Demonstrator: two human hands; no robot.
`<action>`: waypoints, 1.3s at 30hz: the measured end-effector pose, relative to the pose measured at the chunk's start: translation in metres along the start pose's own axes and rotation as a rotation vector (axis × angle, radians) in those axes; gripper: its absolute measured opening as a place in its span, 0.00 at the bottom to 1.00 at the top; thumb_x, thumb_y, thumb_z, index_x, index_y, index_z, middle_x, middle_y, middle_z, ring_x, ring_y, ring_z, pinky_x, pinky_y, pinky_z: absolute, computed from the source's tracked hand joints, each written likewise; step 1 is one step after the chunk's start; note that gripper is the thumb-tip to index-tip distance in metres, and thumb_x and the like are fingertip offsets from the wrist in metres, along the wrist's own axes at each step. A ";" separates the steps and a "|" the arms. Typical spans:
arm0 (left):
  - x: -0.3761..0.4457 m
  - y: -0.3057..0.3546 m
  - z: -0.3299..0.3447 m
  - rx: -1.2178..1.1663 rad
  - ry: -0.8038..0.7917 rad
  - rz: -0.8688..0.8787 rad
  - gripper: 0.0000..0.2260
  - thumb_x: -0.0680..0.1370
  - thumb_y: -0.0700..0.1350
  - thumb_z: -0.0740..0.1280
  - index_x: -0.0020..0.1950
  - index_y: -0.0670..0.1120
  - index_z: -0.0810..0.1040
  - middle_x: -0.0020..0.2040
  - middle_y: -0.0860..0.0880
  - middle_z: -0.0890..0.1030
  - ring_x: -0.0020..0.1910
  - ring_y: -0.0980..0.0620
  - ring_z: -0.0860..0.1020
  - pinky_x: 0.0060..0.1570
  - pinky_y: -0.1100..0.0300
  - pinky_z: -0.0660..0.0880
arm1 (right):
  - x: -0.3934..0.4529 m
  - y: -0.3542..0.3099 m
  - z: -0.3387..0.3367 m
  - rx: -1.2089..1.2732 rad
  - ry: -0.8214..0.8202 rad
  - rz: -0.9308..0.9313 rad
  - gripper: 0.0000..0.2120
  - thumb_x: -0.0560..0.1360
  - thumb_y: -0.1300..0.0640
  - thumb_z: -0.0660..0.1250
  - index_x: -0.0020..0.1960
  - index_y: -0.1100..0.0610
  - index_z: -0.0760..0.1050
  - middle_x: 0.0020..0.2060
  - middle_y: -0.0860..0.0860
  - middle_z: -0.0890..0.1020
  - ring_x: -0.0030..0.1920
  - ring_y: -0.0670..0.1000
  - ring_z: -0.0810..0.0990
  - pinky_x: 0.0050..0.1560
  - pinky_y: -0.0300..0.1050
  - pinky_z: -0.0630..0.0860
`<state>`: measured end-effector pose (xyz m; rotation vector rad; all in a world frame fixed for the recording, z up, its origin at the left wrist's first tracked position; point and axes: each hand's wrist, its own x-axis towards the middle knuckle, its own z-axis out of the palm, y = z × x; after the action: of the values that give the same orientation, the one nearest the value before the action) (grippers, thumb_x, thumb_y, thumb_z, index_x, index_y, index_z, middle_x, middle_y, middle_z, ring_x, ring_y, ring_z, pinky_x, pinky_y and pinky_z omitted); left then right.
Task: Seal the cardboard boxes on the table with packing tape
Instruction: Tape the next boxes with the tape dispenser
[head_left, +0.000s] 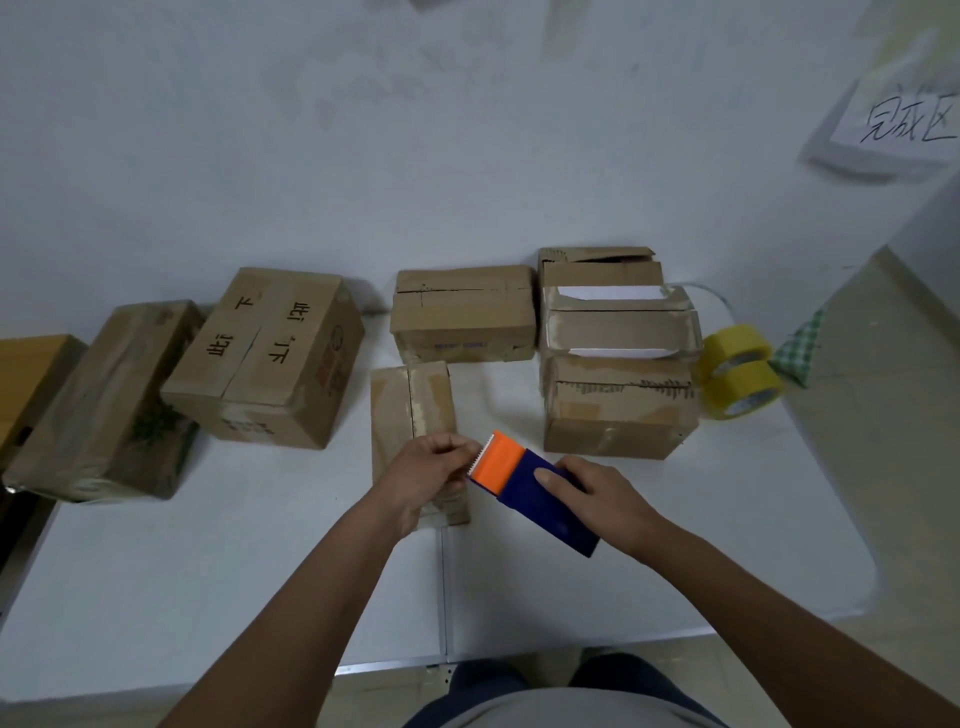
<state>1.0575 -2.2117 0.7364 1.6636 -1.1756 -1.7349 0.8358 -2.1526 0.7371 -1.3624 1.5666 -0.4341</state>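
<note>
Table (208, 571) bears the small box (410, 415) lying lengthwise away from the person, its seam running the same way, directly under the left hand (423, 475). That hand pinches at the toothed edge of the tape dispenser (530, 488), which the right hand (597, 499) grips, just right of the box.
</note>
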 end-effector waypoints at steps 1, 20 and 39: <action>-0.001 -0.002 0.001 0.001 0.015 0.016 0.07 0.80 0.46 0.68 0.49 0.46 0.85 0.45 0.46 0.86 0.44 0.51 0.80 0.52 0.54 0.79 | 0.000 -0.001 0.000 -0.021 0.011 -0.002 0.16 0.79 0.40 0.60 0.48 0.53 0.74 0.42 0.48 0.82 0.41 0.47 0.82 0.42 0.41 0.76; -0.019 -0.009 0.002 -0.087 0.213 0.113 0.07 0.81 0.47 0.67 0.50 0.46 0.83 0.45 0.48 0.86 0.47 0.53 0.83 0.51 0.60 0.78 | 0.012 -0.030 -0.015 -0.333 -0.022 -0.137 0.22 0.77 0.37 0.60 0.56 0.54 0.74 0.48 0.50 0.82 0.45 0.47 0.80 0.44 0.40 0.76; -0.037 -0.059 -0.057 -0.198 0.380 0.057 0.10 0.80 0.45 0.68 0.50 0.38 0.82 0.45 0.41 0.83 0.44 0.49 0.79 0.46 0.63 0.77 | 0.033 -0.033 -0.021 -0.589 -0.152 -0.100 0.29 0.76 0.30 0.53 0.47 0.55 0.76 0.40 0.51 0.81 0.39 0.47 0.79 0.39 0.38 0.72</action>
<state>1.1320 -2.1656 0.7143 1.7205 -0.8395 -1.3711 0.8398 -2.1988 0.7586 -1.8735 1.5644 0.0898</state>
